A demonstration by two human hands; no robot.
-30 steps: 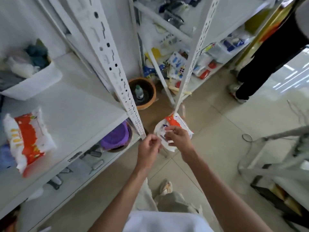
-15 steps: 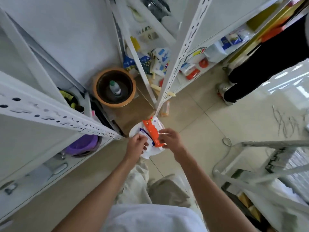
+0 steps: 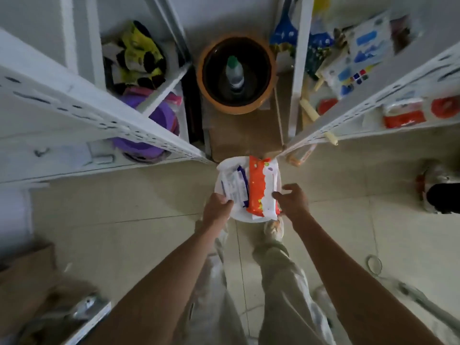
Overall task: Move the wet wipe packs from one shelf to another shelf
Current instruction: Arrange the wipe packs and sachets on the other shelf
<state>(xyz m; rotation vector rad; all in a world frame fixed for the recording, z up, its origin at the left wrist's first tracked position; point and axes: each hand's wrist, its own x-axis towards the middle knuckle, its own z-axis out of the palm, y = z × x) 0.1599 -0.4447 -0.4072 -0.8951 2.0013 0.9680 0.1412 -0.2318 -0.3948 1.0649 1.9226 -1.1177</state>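
Note:
I hold a white plate-like tray [image 3: 249, 217] in front of me above the floor. On it lie an orange-and-white wet wipe pack [image 3: 261, 188] and a white-and-purple pack [image 3: 235, 186]. My left hand [image 3: 216, 209] grips the tray's left edge, thumb on the purple pack. My right hand [image 3: 292, 201] holds the right side, fingers against the orange pack. Another orange pack [image 3: 403, 115] lies on the low right shelf [image 3: 348, 131].
White metal shelf racks stand left [image 3: 99, 105] and right. Between them on the floor sits an orange-rimmed pot [image 3: 236, 73] with a bottle inside. A purple bowl [image 3: 154, 125] sits on the left lower shelf. Another person's shoe [image 3: 438, 188] is at the right.
My view has tipped down and turned toward the gap between the racks. The tray with both packs sits lower and squarer in front of me; my hands have spread to its two sides.

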